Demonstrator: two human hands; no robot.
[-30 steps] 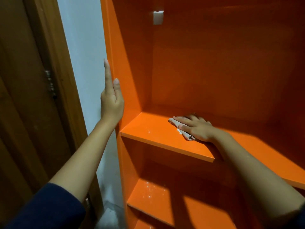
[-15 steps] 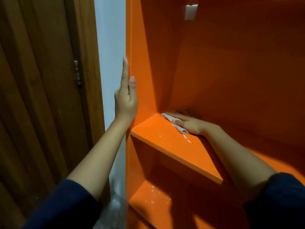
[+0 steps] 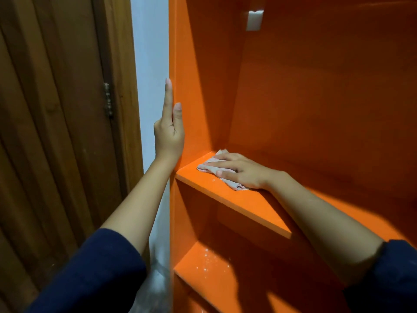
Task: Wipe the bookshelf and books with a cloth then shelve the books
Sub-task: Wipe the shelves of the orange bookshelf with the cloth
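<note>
Orange filled most of my feed: the bookshelf (image 3: 293,98) stood hard against a strip of pale wall (image 3: 149,64), with a brown wooden door (image 3: 56,132) further left and a metal hinge (image 3: 107,99) on its edge. I had the left hand (image 3: 169,136) flat against the front edge of the bookshelf's left side panel, fingers straight, pointing up and holding nothing. I had the right hand (image 3: 239,170) pressed palm-down on the cloth (image 3: 206,167), its fingers straight and slightly spread rather than curled round it. That cloth, a pale pinkish rag bunched into folds, lay on the shelf board (image 3: 248,206) at its left end, close to the side panel and the back corner. One end poked out past the fingertips towards the corner; another showed beneath the heel of the hand, nearer the board's front edge. A few white specks sat on the board just beside the cloth, and many more dotted the lower shelf (image 3: 203,267). Both forearms were bare below dark blue sleeves (image 3: 97,274). A small white fitting (image 3: 254,20) was fixed high on the back panel.
</note>
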